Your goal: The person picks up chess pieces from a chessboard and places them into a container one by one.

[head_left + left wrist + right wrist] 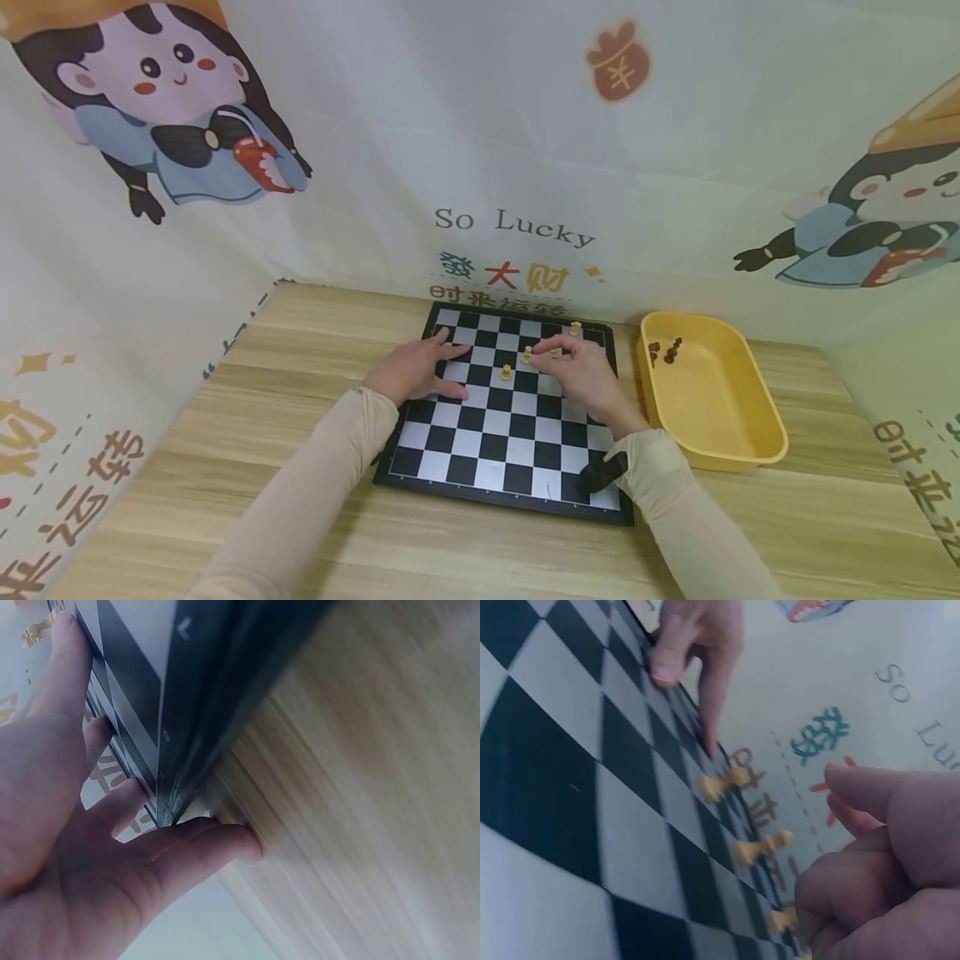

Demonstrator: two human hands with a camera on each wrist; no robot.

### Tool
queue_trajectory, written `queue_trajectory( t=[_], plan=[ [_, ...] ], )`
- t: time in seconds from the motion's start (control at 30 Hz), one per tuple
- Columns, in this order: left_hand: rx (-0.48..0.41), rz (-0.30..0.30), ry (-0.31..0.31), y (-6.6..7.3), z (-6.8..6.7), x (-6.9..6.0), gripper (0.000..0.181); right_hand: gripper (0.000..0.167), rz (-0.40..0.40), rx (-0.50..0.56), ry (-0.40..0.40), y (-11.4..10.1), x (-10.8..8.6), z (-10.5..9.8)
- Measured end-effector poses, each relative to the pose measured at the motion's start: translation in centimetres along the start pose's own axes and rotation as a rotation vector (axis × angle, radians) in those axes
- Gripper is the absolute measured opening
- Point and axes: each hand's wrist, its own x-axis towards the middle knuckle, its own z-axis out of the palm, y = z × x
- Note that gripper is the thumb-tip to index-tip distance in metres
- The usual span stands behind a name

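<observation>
A magnetic-style black-and-white chessboard [492, 446] lies flat on the wooden table. My left hand [416, 367] rests at the board's left edge, fingers spread; in the left wrist view some fingers lie over the squares and others reach past the edge. My right hand [588, 379] is above the board's right half, its thumb and forefinger close to a pale yellow chess piece [527, 354]. In the right wrist view that piece [763, 847] stands apart from the fingers, and nothing shows between them. Another yellow piece [506, 372] stands nearer the board's middle.
One more yellow piece [575, 327] stands near the board's far right corner, and another [555, 350] is partly hidden by my right hand. Right of the board, a yellow plastic basin [716, 400] holds several brown pieces [671, 352]. A printed cloth [517, 150] hangs behind the table.
</observation>
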Motion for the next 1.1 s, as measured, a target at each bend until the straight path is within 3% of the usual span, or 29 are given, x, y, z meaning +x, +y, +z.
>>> queue_trajectory(
  t=[0.23,0.5,0.67,0.93,1.1],
  plan=[
    [-0.001,-0.006,-0.008,0.1,-0.1,0.0,0.087,0.035,0.022,0.066,0.002,0.3,0.2,2.5],
    [-0.004,-0.013,-0.018,-0.1,0.0,0.2,0.087,0.036,0.056,0.054,0.05,1.3,0.4,4.3],
    [-0.01,-0.01,-0.013,-0.2,-0.1,0.3,0.088,0.036,0.069,0.035,0.063,1.3,0.5,4.6],
    [-0.001,-0.005,-0.013,-0.2,-0.2,0.4,0.087,0.028,0.035,-0.082,0.095,1.4,0.9,4.8],
    [0.002,-0.005,-0.017,-0.1,-0.2,0.4,0.088,0.024,0.041,-0.088,0.104,1.4,1.0,5.0]
  ],
)
